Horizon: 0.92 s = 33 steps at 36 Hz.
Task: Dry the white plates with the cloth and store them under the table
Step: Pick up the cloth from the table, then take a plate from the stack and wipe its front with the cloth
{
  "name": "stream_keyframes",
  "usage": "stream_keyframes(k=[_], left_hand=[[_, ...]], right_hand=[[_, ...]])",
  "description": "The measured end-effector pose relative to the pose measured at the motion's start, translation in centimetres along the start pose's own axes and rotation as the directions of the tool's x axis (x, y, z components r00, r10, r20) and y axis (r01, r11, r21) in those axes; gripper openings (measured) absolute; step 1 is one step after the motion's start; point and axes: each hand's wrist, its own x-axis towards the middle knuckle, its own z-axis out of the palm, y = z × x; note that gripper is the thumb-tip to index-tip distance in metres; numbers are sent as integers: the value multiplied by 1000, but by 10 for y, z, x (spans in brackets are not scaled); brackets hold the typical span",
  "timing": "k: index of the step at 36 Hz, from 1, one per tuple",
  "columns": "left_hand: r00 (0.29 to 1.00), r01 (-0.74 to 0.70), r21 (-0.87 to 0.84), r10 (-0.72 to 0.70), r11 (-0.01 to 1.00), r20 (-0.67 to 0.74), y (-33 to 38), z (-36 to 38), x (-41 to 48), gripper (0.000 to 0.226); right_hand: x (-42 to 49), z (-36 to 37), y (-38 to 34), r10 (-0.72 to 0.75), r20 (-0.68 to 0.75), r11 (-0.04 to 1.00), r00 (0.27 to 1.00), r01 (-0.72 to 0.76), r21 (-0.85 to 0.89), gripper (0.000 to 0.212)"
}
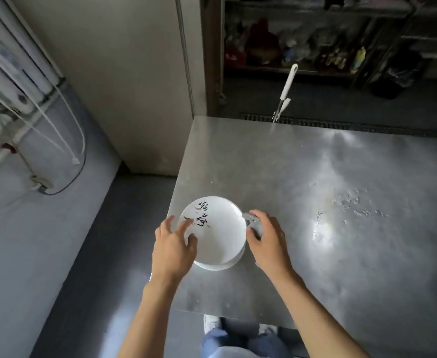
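1. Two white plates at least lie stacked on the near left corner of the steel desk (315,192), close to its left edge.
2. The top plate (222,239) faces up and shows black brush lettering with a few red strokes on its far left part. It sits a little off-centre, so the rim of the lower plate (213,267) shows along the near side.
3. The left hand (172,245) is over the top plate's left rim, released, with its fingers spread and lightly bent and the thumb above the plate's inner surface. Its fingertips are blurred, so I cannot tell whether they touch the rim.
4. The right hand (266,240) is at the top plate's right rim and is clenched round a crumpled grey cloth (254,223). The cloth sticks out at the far side of the fingers, just beside the rim.
5. To the right of the plates the desk surface shows bright glare and some pale smears.
6. At the desk's far edge a white-handled tool (287,89) stands tilted.
7. Behind it, dark shelves (315,68) hold blurred items.
8. White pipes (18,81) and cables run along the wall at far left, above a grey floor (88,254).
9. Blue trousers (225,343) show below the desk's near edge.
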Motion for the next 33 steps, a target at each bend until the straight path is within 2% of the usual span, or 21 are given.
stream_keyframes(k=[3,8,13,17,19,24,33], left_hand=[[999,-24,-95,27,995,33,-8,1,6,43],[997,-71,-165,70,984,-14,-13,0,7,41],[998,-69,-245,68,967,-16,-12,-3,6,45],[997,-74,-375,70,924,-26,-9,-6,2,53],[998,-57,-478,65,877,0,-7,-9,0,60],[988,106,-705,2,701,152,-6,-16,-4,68],[943,313,-834,-41,454,331,-10,-12,-8,75]], right_hand=[[-5,7,-2,27,23,1000,999,-27,6,42],[-11,15,-1,-7,6,999,1000,6,33,43],[-11,21,2,7,-26,999,1000,-6,42,44],[-9,21,2,45,-21,996,999,-43,75,44],[-9,20,2,54,-16,995,998,-53,80,44],[-8,20,2,52,-13,996,999,-51,72,42],[-4,13,1,88,-3,995,996,-87,58,42]])
